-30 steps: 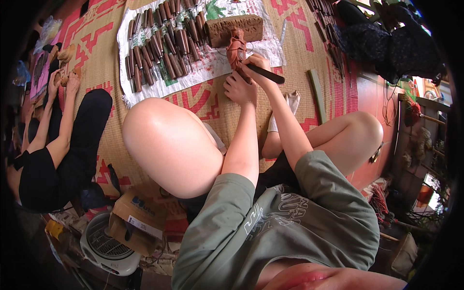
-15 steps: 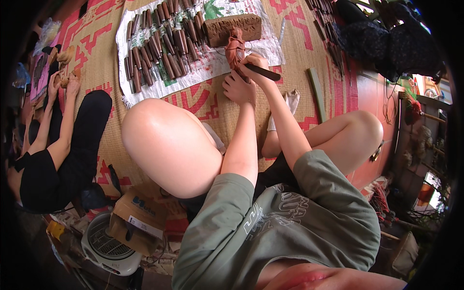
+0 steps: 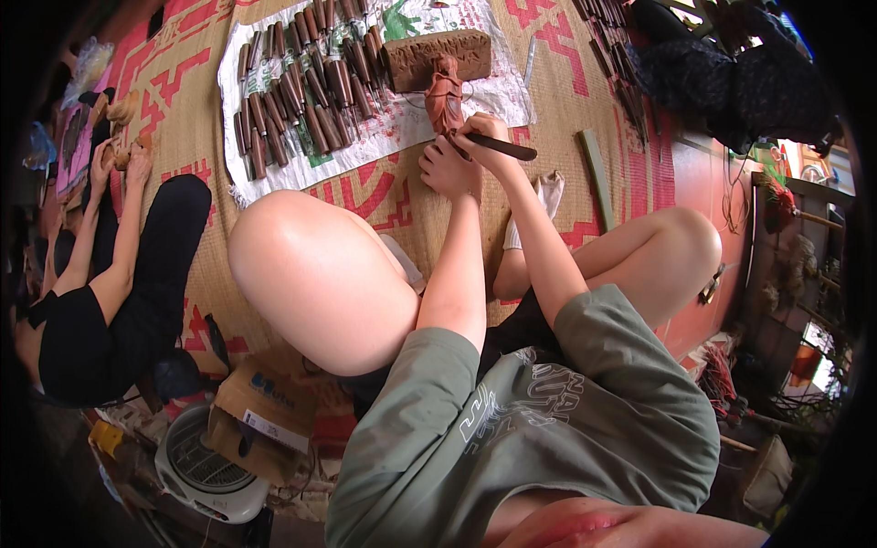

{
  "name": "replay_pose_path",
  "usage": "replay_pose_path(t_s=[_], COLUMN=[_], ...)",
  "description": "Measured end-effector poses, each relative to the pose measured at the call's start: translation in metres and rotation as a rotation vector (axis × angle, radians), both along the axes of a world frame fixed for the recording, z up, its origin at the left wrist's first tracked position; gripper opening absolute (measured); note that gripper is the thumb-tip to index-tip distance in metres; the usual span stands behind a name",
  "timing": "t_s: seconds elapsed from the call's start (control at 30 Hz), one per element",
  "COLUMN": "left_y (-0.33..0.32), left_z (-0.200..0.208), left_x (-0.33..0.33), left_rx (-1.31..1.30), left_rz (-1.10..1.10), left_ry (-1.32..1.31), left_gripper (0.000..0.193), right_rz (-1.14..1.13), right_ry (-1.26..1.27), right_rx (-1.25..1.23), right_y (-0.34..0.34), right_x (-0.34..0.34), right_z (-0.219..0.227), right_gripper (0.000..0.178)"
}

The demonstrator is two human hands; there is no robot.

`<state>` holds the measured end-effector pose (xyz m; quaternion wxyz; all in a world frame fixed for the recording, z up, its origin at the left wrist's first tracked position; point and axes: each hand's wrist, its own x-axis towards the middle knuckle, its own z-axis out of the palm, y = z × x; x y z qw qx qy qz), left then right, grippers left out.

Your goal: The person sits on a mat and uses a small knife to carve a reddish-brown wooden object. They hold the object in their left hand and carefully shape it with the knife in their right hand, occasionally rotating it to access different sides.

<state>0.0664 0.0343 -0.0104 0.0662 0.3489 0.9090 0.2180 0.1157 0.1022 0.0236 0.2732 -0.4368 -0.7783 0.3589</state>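
1. One rough brown block [image 3: 397,64] served as the landmark; one reddish-brown robed figurine [image 3: 445,99] lay on its near side, its head overlapping the block in view.
2. The left hand [image 3: 449,171], nearer the wearer than the block, had its fingers curled around the figurine's lower end.
3. The right hand [image 3: 488,137], below the block and to its right, had its fingers closed on one dark-handled carving tool [image 3: 508,147], the handle's free end pointing away to the right.
4. The step in hand looked to be carving or trimming the lower robe. By my judgement, the next move called for a firm left-hand hold and a short, controlled stroke clear of those fingers.
5. Left of the block, wooden-handled tools [image 3: 315,82] covered much of one white printed sheet [image 3: 507,105]; they overlapped so much that the count was perhaps forty, no surer than that.
6. Right of the block, well apart, lay another cluster of slim tools [image 3: 607,55], too crowded to count, and, nearer the wearer, one green strip [image 3: 596,183].
7. Far left of the block, a co-worker's two hands [image 3: 137,164] gripped a tan carved piece [image 3: 121,110].
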Motion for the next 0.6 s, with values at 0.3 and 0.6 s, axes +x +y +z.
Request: replay_pose_path(t_s=[0.3, 0.6], left_y=[0.002, 0.001], left_z=[0.0, 0.004], left_x=[-0.001, -0.001], left_rx=[-0.015, -0.021], left_rz=[0.001, -0.015], left_ry=[-0.02, -0.03], left_gripper=[0.048, 0.049], right_rz=[0.012, 0.022], right_ry=[-0.013, -0.026], right_rx=[0.019, 0.064], right_y=[0.001, 0.006], right_x=[0.0, 0.0], right_z=[0.001, 0.001], right_gripper=[0.012, 0.013])
